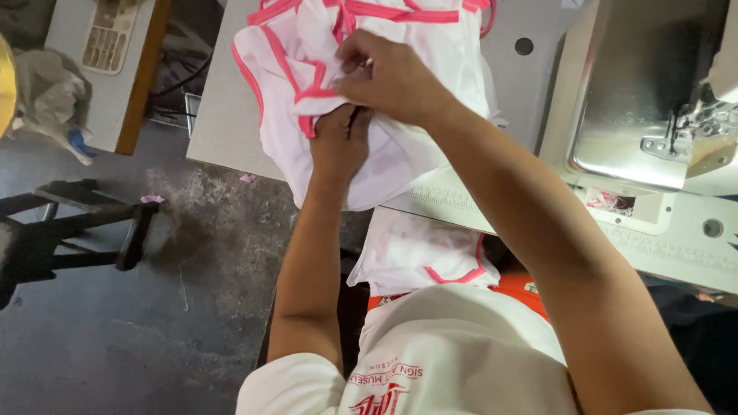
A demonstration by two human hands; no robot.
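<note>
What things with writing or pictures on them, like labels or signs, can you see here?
Panel label: top left, on a grey table; pale rectangle with rows of small marks.
Shirt print: bottom centre, on the person's white shirt; red lettering and a red emblem.
Ruler strip: along the sewing table's front edge; pale with fine tick marks.
No packages or screens.

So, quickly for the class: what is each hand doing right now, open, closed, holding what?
Left hand: closed, gripping the white garment with pink trim from below.
Right hand: closed, fingers pinching the same garment's pink edge.
</note>
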